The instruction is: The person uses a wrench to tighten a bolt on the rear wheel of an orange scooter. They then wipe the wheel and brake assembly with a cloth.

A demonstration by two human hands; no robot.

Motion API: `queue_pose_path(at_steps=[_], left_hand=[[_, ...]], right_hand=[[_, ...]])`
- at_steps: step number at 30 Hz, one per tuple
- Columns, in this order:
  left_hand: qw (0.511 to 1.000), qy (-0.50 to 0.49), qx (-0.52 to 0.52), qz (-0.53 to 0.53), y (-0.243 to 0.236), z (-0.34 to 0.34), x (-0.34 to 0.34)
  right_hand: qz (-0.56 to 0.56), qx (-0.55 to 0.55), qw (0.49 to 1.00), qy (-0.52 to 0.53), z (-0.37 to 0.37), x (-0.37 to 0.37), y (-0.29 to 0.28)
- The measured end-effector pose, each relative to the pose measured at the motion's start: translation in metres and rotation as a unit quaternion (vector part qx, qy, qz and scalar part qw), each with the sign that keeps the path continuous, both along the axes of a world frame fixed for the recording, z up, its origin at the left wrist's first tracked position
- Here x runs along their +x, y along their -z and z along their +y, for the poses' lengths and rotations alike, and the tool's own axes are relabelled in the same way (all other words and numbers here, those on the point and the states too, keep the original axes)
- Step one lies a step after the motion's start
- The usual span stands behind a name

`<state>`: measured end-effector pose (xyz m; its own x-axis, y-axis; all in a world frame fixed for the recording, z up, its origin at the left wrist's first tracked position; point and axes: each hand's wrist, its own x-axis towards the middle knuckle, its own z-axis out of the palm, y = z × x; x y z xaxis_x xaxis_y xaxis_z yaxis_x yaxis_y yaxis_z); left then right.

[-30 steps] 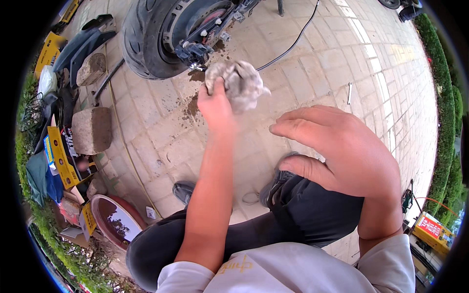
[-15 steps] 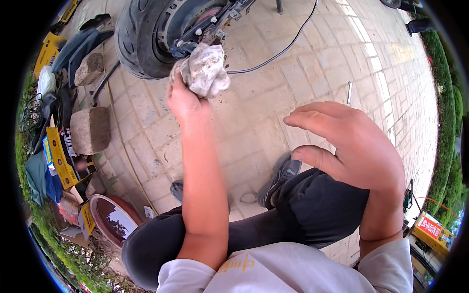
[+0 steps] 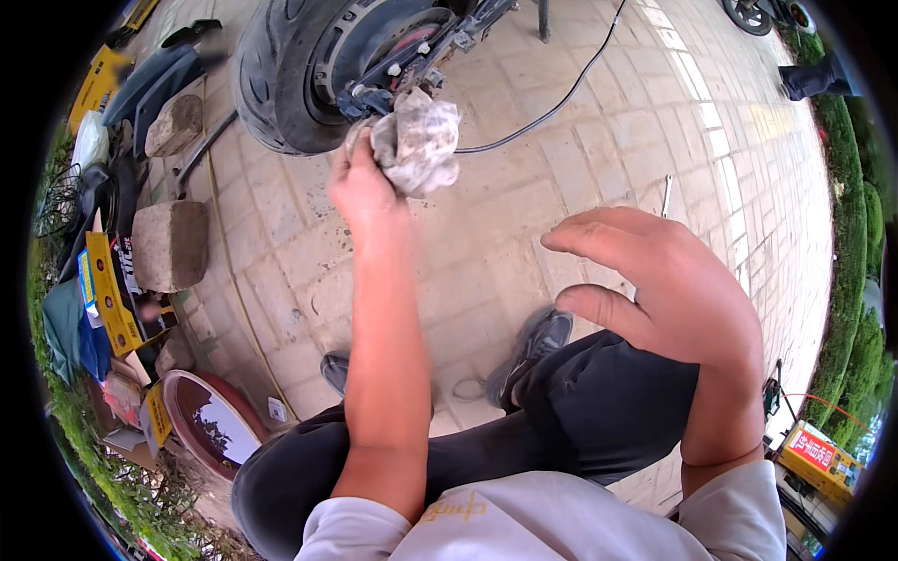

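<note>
Nearest you is your pale grey shirt [image 3: 580, 519], with yellow lettering [image 3: 456, 508] across the chest, and below it your dark trousers [image 3: 608, 402]. Your right hand [image 3: 664, 280] hangs over your right knee, its fingers curved and set wide of the thumb, paving [image 3: 486, 252] showing through the gap. Your left hand [image 3: 363, 187] reaches forward with thumb and fingers closed around a bunched, stained white rag [image 3: 421, 145]. The rag is just beside the hub end of a wheel [image 3: 281, 84]; you cannot tell from here whether they touch. A black cable [image 3: 552, 110] curves away from behind the rag.

On your left stands a reddish basin [image 3: 245, 397], its liquid reflecting leaves. Beside it is a small white tag [image 3: 277, 409], its print too small to read. Past the basin, a yellow carton [image 3: 112, 299] bears dark print, with white letters on its black side, near a stone block [image 3: 170, 245]. On your right, a yellow box [image 3: 847, 470] carries a red label [image 3: 811, 449] with bold white characters. Beyond your right hand, a wrench [image 3: 667, 194] lies on the paving. Farther off are a white line [image 3: 713, 122], a hedge [image 3: 837, 187] and another person's leg [image 3: 818, 81].
</note>
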<state>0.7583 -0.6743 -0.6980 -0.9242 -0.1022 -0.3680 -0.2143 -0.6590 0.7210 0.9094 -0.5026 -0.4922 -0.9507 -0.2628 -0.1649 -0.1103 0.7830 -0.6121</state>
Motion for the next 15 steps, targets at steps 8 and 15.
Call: queue_pose_path(at_steps=[8, 15], left_hand=[[0.982, -0.07, -0.165, 0.062, -0.005, -0.012, 0.012], [0.772, 0.077, -0.612, 0.152, 0.031, 0.027, 0.039]], right_hand=[[-0.024, -0.004, 1.0, -0.01, 0.001, 0.003, -0.003], [0.016, 0.015, 0.999, -0.035, -0.009, 0.0, 0.005]])
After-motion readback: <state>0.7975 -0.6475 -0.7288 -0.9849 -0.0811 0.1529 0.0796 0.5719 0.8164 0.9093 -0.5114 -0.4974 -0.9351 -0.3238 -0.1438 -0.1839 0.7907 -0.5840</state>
